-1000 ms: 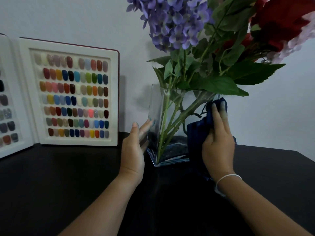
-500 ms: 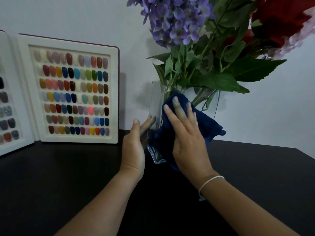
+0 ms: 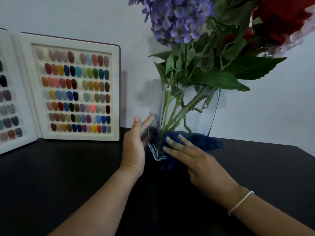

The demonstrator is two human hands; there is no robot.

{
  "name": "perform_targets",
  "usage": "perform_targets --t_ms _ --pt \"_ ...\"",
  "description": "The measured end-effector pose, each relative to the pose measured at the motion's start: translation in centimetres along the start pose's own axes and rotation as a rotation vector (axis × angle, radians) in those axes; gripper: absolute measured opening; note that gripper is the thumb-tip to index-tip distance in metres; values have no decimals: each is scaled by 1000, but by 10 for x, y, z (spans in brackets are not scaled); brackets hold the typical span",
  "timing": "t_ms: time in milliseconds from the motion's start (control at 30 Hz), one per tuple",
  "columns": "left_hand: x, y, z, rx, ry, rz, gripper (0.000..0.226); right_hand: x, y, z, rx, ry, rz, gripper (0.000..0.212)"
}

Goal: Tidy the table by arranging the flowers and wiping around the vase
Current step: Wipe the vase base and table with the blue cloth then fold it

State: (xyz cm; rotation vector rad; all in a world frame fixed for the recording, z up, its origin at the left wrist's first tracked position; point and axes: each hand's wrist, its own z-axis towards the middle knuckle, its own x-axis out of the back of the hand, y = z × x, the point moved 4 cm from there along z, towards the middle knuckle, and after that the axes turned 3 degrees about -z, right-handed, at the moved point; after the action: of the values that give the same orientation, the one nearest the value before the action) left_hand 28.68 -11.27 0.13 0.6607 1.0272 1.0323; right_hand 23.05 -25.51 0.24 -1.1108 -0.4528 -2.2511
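A clear square glass vase [image 3: 201, 106] stands on the black table [image 3: 68, 176], holding green stems with purple flowers [image 3: 173, 19] and red flowers [image 3: 281, 16] above. My left hand [image 3: 136, 145] lies flat against the vase's left wall, fingers straight. My right hand [image 3: 190, 157] presses a dark blue cloth [image 3: 201, 142] against the lower front of the vase near its base, fingers spread and straight. The cloth hides the vase's bottom front edge.
A white open display book of coloured nail samples [image 3: 75, 89] stands upright on the table's left against the pale wall [image 3: 272, 108]. Large green leaves [image 3: 221, 79] overhang the vase rim. The table's right edge runs at the far right.
My right hand has slid the blue cloth from the upper glass down to the vase's base. My left hand stays against the left wall.
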Motion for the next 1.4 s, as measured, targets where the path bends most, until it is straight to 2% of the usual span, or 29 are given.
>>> perform_targets --t_ms 133,233,433,600,700,867,1100,1267,1400 --pt "1 1 0 0 10 2 48 0 3 -1 14 -40 -6 71" --pt "0 2 0 -2 8 0 48 4 4 3 19 -39 -111 73" --pt "1 2 0 -4 5 9 47 19 16 5 -5 96 -260 77" --pt "0 2 0 -5 6 13 45 30 43 -1 -222 225 -186 76" --pt "-1 3 0 -9 3 21 44 36 56 -6 -271 250 -160 70" --pt "-1 3 0 1 11 28 42 36 62 -11 -245 174 -91 64" --pt "0 3 0 8 25 26 40 31 62 -31 -220 -75 -9 62" --pt "0 2 0 11 30 34 40 36 60 -34 -290 -124 232 63" --pt "0 2 0 12 43 41 41 35 61 -34 -320 -52 276 48"
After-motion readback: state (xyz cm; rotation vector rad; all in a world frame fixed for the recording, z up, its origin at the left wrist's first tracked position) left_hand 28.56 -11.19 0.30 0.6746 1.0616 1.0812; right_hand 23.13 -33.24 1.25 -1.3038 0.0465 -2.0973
